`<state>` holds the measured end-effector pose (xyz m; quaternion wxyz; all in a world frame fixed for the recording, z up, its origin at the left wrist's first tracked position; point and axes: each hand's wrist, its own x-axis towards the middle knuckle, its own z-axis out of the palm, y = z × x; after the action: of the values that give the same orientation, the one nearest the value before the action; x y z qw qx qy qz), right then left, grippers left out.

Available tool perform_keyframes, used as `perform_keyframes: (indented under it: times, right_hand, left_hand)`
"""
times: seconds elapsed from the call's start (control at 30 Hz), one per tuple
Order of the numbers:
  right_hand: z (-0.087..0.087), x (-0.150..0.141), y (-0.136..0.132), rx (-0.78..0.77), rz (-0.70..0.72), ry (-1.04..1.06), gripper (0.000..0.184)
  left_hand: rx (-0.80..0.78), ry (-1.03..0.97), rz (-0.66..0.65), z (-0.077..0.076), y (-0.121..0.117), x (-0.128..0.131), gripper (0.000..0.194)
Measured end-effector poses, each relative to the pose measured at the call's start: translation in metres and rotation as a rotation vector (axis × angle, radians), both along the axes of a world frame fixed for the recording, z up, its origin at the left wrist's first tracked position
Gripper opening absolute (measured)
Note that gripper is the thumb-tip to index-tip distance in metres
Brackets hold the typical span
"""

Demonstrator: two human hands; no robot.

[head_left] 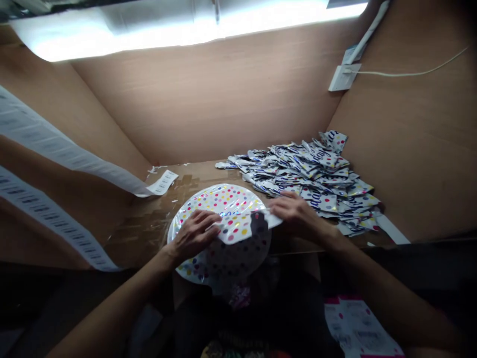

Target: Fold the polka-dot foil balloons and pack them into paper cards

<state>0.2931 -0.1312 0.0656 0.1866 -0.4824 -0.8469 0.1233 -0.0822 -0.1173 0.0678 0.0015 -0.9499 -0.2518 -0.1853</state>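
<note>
Flat round foil balloons (pixel 223 196), white with coloured dots, lie in front of me and overhang the near edge of the work surface. Above them is a folded strip of the same dotted foil, a folded foil balloon (pixel 234 230) with a dark patch towards its right end. My left hand (pixel 197 231) is closed on the strip's left end, fingers bent over it. At the right end, my right hand (pixel 292 211) grips the foil, with its fingertips partly hidden. Just beyond my right hand spreads a heap of folded dotted foil balloons (pixel 309 169).
Cardboard walls (pixel 204 99) surround the work surface (pixel 149 223). Long strips of barcode labels (pixel 55 219) hang at left, one reaching the surface. A bright lamp (pixel 186 30) spans the top. At right are a white power socket (pixel 345 77) with a cable and, below, printed packets (pixel 361 323).
</note>
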Motion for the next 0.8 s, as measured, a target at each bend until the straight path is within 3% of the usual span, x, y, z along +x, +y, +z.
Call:
perform_keyframes:
  times: [0.1,0.2,0.27,0.33,0.4,0.5,0.57,0.67,0.73,0.8]
  right_hand:
    - [-0.058,-0.013,-0.036,0.135,0.253,-0.095,0.027]
    - [-0.115,-0.015,-0.055,0.16,0.226,-0.084,0.025]
    - [-0.131,-0.014,-0.053,0.089,0.101,-0.065,0.023]
    - [-0.131,-0.016,-0.042,-0.02,-0.122,-0.087,0.027]
    - [-0.122,-0.022,-0.026,-0.109,-0.345,-0.178,0.035]
    - [-0.114,-0.033,-0.008,-0.165,-0.468,-0.318,0.039]
    - [-0.114,-0.036,-0.003,-0.165,-0.469,-0.345,0.039]
    - [-0.117,-0.031,-0.009,-0.148,-0.462,-0.314,0.037]
    - [-0.119,-0.024,-0.019,-0.068,-0.508,-0.191,0.035]
    - [-0.12,-0.022,-0.031,0.076,-0.646,0.06,0.037]
  left_hand:
    - [-0.11,0.04,0.073,-0.051,-0.028,-0.023,0.021]
    - [-0.277,0.035,0.135,-0.099,-0.042,-0.034,0.024]
    - [-0.397,-0.026,0.227,-0.11,-0.038,-0.035,0.024]
    - [-0.517,-0.021,0.402,-0.105,-0.023,-0.03,0.022]
    - [-0.612,0.133,0.577,-0.089,0.0,-0.017,0.021]
    - [-0.606,0.317,0.698,-0.064,0.036,0.015,0.02]
    - [-0.602,0.285,0.69,-0.053,0.054,0.042,0.03]
    - [-0.758,0.278,0.594,-0.047,0.07,0.077,0.041]
    - [-0.87,0.291,0.534,-0.043,0.072,0.088,0.03]
    - [-1.003,0.187,0.448,-0.039,0.066,0.088,0.025]
